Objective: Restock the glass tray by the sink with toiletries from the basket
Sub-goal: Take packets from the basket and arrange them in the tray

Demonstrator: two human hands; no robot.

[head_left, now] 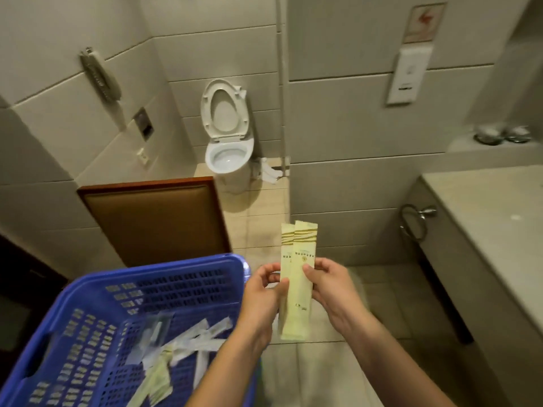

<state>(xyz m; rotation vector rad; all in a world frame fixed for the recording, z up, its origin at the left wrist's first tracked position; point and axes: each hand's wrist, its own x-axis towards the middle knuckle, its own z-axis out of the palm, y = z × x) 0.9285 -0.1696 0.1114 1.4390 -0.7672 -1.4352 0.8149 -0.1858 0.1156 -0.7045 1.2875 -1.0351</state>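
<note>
Two yellow packets (296,277) pinched upright by left hand (261,298) and right hand (329,292), thumbs on front, just right of blue basket (176,264) holding loose sachets (191,342).

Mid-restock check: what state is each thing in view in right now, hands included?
Left hand, pinches the packets' left edge.
Right hand, grips them from the right, thumb on front.
Two pale yellow packets, held upright, overlapping, outside the basket.
Blue basket, holds several loose packets.
Toilet, seat up.
Towel ring, hanging, nothing on it.
</note>
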